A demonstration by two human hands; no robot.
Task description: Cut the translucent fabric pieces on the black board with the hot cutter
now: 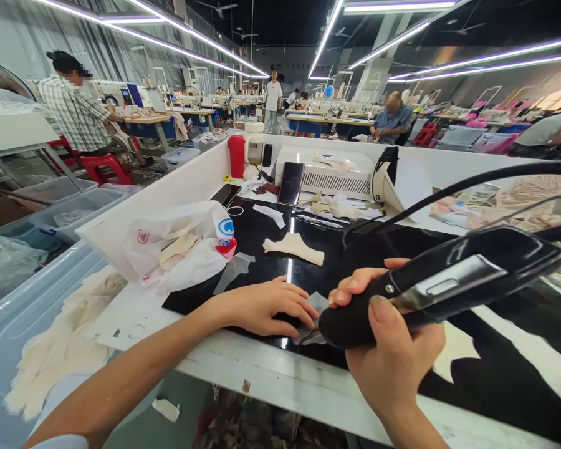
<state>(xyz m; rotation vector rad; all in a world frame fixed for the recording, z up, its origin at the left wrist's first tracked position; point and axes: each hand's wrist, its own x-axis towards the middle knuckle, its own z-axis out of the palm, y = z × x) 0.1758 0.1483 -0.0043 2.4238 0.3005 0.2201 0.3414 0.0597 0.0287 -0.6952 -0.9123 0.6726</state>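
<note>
My right hand (pixel 397 349) is wrapped round a black corded handheld tool (pixel 453 280) with a rounded nose and a metallic side panel. The thin tip of the tool points down at a translucent film piece (pixel 318 302) on the glossy black work surface (pixel 255 274). Palm down, my left hand (pixel 271 305) lies with fingers stretched out, their tips on or beside that film. Beyond my hands lies a cream fabric piece (pixel 293 248). Another translucent piece (pixel 235 272) is left of my left hand. The tool hides part of the right side.
A white plastic bag (pixel 182 240) holding cream pieces sits at the left. A phone (pixel 291 183) leans against a white vented machine (pixel 336 178) at the back. The tool's black cable (pixel 449 187) arcs across the right. A blue bin (pixel 9 337) with cream fabric stands left; people sit farther off.
</note>
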